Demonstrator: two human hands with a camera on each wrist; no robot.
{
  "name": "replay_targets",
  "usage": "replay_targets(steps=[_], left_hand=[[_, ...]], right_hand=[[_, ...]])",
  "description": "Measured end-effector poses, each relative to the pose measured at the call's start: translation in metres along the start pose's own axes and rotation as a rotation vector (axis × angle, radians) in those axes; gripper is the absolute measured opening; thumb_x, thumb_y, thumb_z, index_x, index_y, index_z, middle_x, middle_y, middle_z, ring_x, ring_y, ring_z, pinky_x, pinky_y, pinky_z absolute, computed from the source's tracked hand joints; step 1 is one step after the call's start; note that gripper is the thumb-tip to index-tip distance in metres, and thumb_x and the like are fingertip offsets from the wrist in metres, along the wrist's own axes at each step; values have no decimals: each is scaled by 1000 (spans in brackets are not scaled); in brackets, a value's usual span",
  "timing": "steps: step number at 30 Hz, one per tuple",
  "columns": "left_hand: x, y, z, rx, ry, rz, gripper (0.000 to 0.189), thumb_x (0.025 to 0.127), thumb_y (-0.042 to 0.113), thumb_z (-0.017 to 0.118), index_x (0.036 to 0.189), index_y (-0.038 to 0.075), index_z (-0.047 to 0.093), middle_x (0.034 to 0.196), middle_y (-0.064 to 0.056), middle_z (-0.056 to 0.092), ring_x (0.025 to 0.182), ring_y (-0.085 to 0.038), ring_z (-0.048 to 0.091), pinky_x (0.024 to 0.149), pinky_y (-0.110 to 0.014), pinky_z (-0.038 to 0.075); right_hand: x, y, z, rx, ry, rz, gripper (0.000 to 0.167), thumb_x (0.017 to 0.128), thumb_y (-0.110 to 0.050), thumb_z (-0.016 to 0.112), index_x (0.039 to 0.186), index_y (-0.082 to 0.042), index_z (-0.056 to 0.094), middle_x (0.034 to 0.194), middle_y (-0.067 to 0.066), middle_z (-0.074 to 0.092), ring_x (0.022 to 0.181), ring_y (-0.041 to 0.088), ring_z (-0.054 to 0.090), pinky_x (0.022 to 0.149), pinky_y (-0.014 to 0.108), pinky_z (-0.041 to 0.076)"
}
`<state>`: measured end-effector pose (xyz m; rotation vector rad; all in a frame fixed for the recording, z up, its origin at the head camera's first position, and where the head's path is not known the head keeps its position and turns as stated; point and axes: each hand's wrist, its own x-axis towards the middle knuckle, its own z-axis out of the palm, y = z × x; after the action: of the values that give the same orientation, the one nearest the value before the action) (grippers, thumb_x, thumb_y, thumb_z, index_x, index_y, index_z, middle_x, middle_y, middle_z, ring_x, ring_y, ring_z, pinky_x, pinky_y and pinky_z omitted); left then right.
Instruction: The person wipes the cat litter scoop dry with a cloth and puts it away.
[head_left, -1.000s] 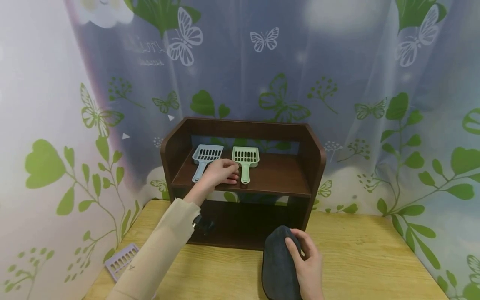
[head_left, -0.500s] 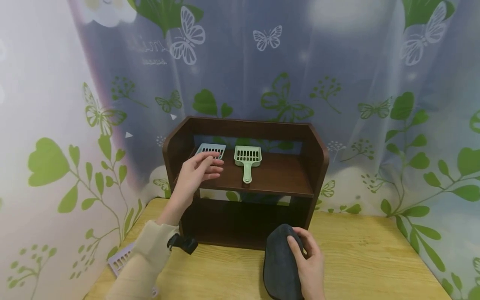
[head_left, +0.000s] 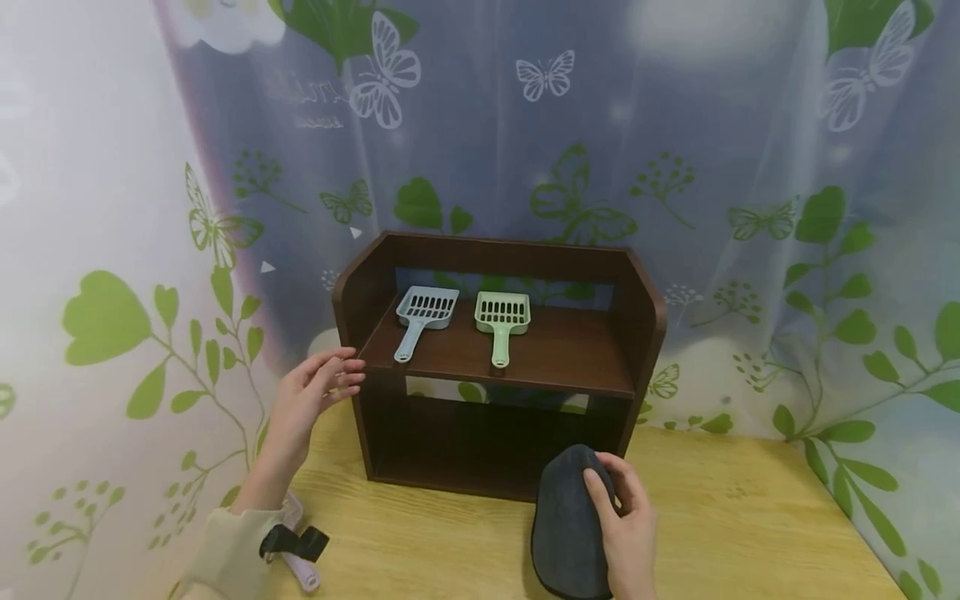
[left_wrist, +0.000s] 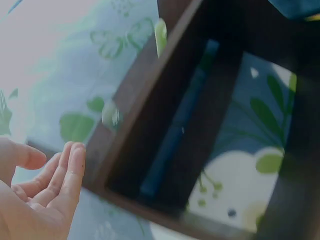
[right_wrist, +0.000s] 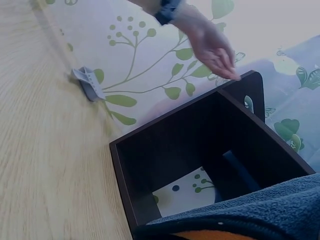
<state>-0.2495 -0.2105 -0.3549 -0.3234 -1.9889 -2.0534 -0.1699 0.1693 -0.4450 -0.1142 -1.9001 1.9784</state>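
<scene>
Three scoops in play, and at far left it's the purple scoop, down on the table, partly hidden behind the left wrist. Its handle points back toward the person and a touch to the right. Here's the left hand, loosely extended, holding nothing, its fingers just beside the shelf's left end; contact there I can't call. So the purple scoop lies below those fingers and nearer the person, the left hand clearly the closer of the two. Moving right, up on the top board of the brown shelf: the blue scoop, handle slanting to front left, then the green scoop, handle straight to the front. And at the right, the right hand pinches the dark cloth pouch by its upper right edge, thumb in front, in front of the shelf.
</scene>
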Motion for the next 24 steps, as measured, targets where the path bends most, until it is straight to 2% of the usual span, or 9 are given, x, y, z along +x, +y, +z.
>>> replay_targets(steps=[6, 11, 14, 18, 20, 24], left_hand=[[-26, -25, -36, -33, 94, -72, 32, 110, 19, 46, 129, -5, 55, 104, 12, 73, 98, -5, 70, 87, -21, 56], [-48, -46, -61, -13, 151, -172, 38, 111, 17, 40, 137, -11, 45, 103, 18, 70, 99, 1, 68, 90, -18, 53], [-63, -61, -74, -41, 186, -211, 36, 111, 15, 40, 136, -10, 46, 102, 17, 71, 98, 1, 68, 89, -18, 54], [-82, -82, -89, -104, 229, -241, 22, 110, 12, 40, 121, 5, 58, 100, 14, 72, 95, -1, 69, 87, -19, 55], [-91, -92, -94, -108, 251, -261, 21, 110, 12, 40, 114, 11, 60, 98, 15, 73, 94, 0, 69, 86, -19, 56], [-109, -110, -99, -124, 270, -345, 22, 111, 15, 40, 118, 9, 59, 96, 16, 73, 93, 0, 69, 86, -19, 55]], right_hand=[[0, 0, 2, 4, -2, 5, 32, 99, -21, 68, 127, -5, 63, 113, -3, 68, 99, 9, 69, 76, 27, 59], [0, 1, 3, 23, -7, 8, 32, 99, -21, 67, 127, -5, 63, 113, -4, 68, 99, 9, 69, 76, 27, 59], [0, 1, 4, 25, -13, 6, 32, 99, -20, 68, 127, -4, 63, 113, -3, 68, 99, 10, 69, 75, 28, 60], [1, 1, 7, 24, -16, 9, 32, 99, -21, 68, 127, -5, 63, 112, -2, 68, 98, 11, 69, 75, 28, 60], [1, 1, 8, 22, -15, 16, 33, 99, -22, 68, 128, -6, 63, 113, -2, 67, 98, 11, 69, 75, 28, 59], [3, 2, 11, 29, -10, 26, 35, 99, -24, 68, 129, -6, 62, 115, -2, 65, 102, 10, 67, 78, 26, 58]])
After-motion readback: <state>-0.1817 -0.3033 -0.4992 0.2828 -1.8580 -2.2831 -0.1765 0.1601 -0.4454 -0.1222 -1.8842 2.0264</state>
